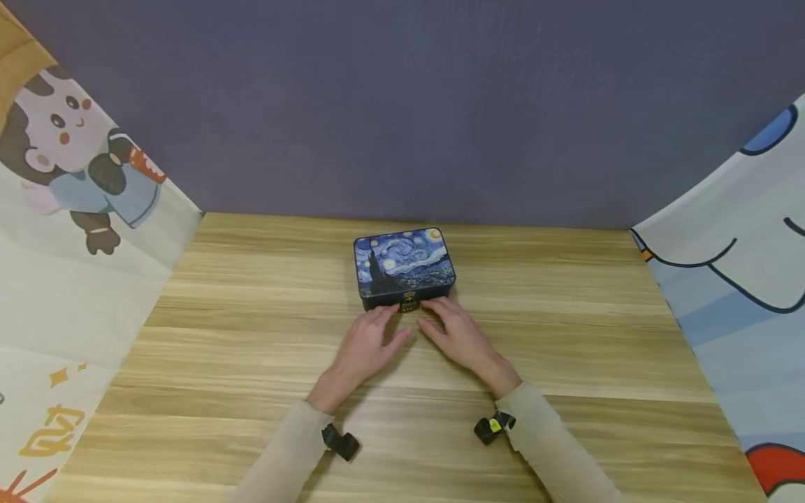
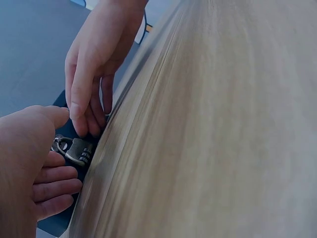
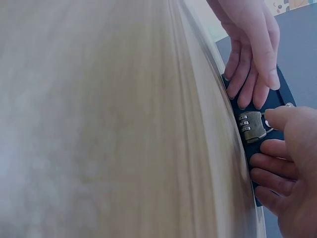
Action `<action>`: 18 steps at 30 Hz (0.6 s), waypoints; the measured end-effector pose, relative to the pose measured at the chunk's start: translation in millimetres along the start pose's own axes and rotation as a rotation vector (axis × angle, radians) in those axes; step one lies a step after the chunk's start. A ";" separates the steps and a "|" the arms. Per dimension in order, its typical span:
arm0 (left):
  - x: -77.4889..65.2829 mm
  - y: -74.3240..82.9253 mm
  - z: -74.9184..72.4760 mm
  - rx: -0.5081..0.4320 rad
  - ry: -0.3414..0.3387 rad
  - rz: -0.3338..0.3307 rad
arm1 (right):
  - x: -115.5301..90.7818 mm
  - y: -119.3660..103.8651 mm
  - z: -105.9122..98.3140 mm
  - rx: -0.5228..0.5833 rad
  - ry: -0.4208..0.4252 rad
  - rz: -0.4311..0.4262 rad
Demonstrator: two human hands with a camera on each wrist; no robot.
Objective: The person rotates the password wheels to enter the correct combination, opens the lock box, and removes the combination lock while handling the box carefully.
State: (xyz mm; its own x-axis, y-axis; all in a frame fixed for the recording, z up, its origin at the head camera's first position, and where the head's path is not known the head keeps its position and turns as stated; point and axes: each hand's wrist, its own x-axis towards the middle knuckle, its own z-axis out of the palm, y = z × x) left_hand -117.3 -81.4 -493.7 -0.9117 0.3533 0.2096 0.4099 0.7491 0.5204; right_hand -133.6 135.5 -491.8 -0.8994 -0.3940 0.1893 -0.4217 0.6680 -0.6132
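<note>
A dark blue box (image 1: 404, 264) with a starry night-sky painting on its lid sits on the table. From the latch at the middle of its front hangs a brass-coloured combination padlock (image 3: 251, 127), its shackle through the clasp and number dials on its body. My left hand (image 1: 369, 342) is at the box's front face, left of the lock, fingers loosely extended and fingertips right at the box wall. Mirroring it on the right side of the lock is my right hand (image 1: 461, 335), its fingertips also at the front face. Both thumbs are apart from the fingers, and neither hand grips the padlock.
The wood-grain table (image 1: 251, 363) runs up to a plain dark blue-grey wall (image 1: 415, 112) behind the box. Printed cartoon cloths hang at the left (image 1: 82, 279) and right (image 1: 742, 314) sides. A small black camera is strapped on each sleeved wrist.
</note>
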 end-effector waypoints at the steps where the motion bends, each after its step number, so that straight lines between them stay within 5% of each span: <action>1: 0.2 0.2 0.4 0.001 -0.001 -0.002 | 0.2 -0.1 0.2 0.001 -0.002 0.005; 18: 3.1 3.3 5.3 0.002 -0.006 -0.021 | -0.4 -3.8 1.5 -0.003 0.000 0.002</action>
State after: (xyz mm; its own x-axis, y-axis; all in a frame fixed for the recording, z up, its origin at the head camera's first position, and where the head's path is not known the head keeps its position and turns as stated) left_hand -118.6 -74.9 -495.7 -0.9202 0.3403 0.1937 0.3903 0.7574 0.5235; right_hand -131.5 132.1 -490.6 -0.9004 -0.3926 0.1875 -0.4198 0.6707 -0.6116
